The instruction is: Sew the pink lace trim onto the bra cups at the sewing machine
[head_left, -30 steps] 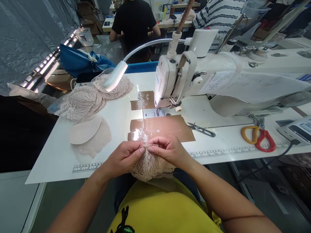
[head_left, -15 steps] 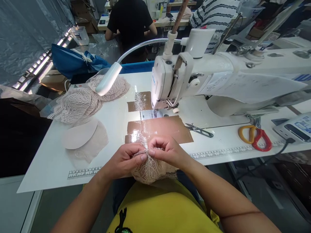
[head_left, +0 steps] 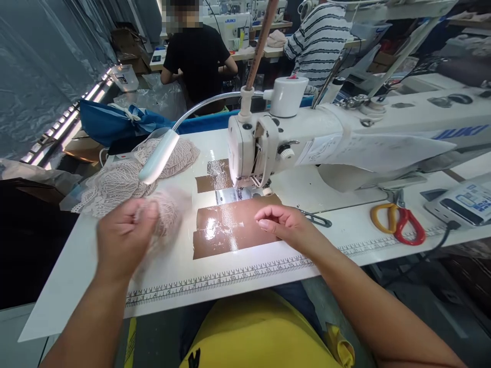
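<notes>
My left hand (head_left: 125, 235) is closed on a beige lace piece (head_left: 166, 212), blurred by motion, over the left part of the table. Behind it lie stacks of lace pieces (head_left: 115, 184). My right hand (head_left: 284, 225) holds nothing; its fingers are curled but apart, above the right end of the brown tape (head_left: 218, 243). Just beyond that hand, small thread snips (head_left: 316, 220) lie partly hidden. The needle area of the white sewing machine (head_left: 240, 148) is behind the tape.
Orange-and-red scissors (head_left: 410, 227) and a white device with a screen (head_left: 466, 202) are at the right. A lamp head (head_left: 159, 156) hangs over the lace stacks. A ruler strip (head_left: 230, 278) runs along the front edge. Two people are beyond the machine.
My left hand has moved from the front centre to the left with the lace piece. My right hand has let go of it and moved right and forward. The view has shifted slightly.
</notes>
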`<state>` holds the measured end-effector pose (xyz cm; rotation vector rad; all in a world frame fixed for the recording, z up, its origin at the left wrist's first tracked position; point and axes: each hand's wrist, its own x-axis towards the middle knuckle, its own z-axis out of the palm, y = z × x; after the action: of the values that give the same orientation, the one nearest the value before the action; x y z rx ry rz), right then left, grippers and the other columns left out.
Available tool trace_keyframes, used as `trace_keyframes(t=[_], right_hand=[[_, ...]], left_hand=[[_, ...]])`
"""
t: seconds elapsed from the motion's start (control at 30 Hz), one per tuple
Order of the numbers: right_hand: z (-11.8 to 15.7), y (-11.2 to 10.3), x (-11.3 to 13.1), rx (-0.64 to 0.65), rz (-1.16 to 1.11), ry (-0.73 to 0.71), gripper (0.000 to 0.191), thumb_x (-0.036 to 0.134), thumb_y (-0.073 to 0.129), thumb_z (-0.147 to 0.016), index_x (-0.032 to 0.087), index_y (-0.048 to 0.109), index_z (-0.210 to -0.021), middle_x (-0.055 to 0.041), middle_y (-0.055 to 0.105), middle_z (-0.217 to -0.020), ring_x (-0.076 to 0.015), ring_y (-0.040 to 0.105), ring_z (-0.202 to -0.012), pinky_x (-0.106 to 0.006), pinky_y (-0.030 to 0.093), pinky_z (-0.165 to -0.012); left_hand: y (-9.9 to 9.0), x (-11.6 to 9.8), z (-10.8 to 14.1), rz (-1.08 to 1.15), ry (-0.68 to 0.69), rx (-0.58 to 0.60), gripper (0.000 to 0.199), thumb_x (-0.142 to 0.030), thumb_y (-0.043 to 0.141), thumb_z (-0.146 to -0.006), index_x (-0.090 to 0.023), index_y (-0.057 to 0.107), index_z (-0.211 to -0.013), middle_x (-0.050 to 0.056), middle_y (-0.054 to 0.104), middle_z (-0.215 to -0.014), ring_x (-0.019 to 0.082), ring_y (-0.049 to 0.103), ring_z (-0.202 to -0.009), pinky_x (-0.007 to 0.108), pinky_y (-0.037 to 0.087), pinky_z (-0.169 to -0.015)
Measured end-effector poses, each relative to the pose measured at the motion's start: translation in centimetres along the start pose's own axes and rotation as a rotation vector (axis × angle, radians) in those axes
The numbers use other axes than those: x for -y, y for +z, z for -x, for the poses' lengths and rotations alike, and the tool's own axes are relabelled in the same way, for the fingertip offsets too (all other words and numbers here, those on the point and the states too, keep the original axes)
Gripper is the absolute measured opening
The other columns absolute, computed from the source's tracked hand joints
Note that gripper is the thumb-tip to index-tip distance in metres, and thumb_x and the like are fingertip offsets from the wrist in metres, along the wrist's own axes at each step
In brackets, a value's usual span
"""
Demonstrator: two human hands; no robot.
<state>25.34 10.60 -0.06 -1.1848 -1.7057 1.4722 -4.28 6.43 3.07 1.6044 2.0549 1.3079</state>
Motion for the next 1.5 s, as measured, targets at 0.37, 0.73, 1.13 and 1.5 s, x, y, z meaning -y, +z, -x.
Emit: trace_keyframes(t=[0.37,0.73,1.13,1.5], right_hand=[[-3.9,0.4,-0.9,0.067,0.730,-0.282,0.024,0.011,0.048,-0.087,0.019,0.070,-0.089,-0.0043,0.066,-0.087,-0.0169,0.056,-0.080,-0.028,0.041,-0.072],[-3.6,1.8,-2.2,0.090,1.135,-0.292,0.026,0.009,0.045,-0.090,0.018,0.066,-0.103,-0.0076,0.060,-0.098,-0.0184,0.052,-0.082,-0.030,0.036,-0.066],[-4.9,2.1,-2.2,0.000,1.152,-0.213,0.046,0.004,0.044,-0.083,0.018,0.061,-0.124,-0.0105,0.065,-0.105,-0.0233,0.055,-0.088,-0.032,0.036,-0.061],[-4.9,2.1,-1.7,0.008,1.173,-0.153,0.046,0.006,0.044,-0.083,0.020,0.061,-0.124,-0.0111,0.063,-0.106,-0.0218,0.052,-0.087,-0.030,0.032,-0.062]], left_hand=[[14.7,-1.9,3.6,-0.482,0.641,0.530,0.026,-0.009,0.041,-0.082,-0.016,0.059,-0.064,0.010,0.052,-0.059,0.023,0.047,-0.059,0.038,0.040,-0.061],[9.9,-3.2,-0.5,-0.243,0.520,0.786,0.032,-0.027,0.040,-0.096,-0.016,0.068,-0.085,0.008,0.068,-0.086,0.017,0.061,-0.074,0.028,0.048,-0.068],[13.2,0.5,-2.4,-0.273,0.907,0.581,0.033,-0.023,0.043,-0.096,-0.006,0.066,-0.112,0.016,0.069,-0.114,0.022,0.061,-0.080,0.037,0.053,-0.073],[13.7,1.0,-2.5,-0.245,0.863,0.590,0.032,-0.023,0.042,-0.096,-0.008,0.066,-0.111,0.016,0.069,-0.111,0.022,0.060,-0.081,0.038,0.052,-0.074]])
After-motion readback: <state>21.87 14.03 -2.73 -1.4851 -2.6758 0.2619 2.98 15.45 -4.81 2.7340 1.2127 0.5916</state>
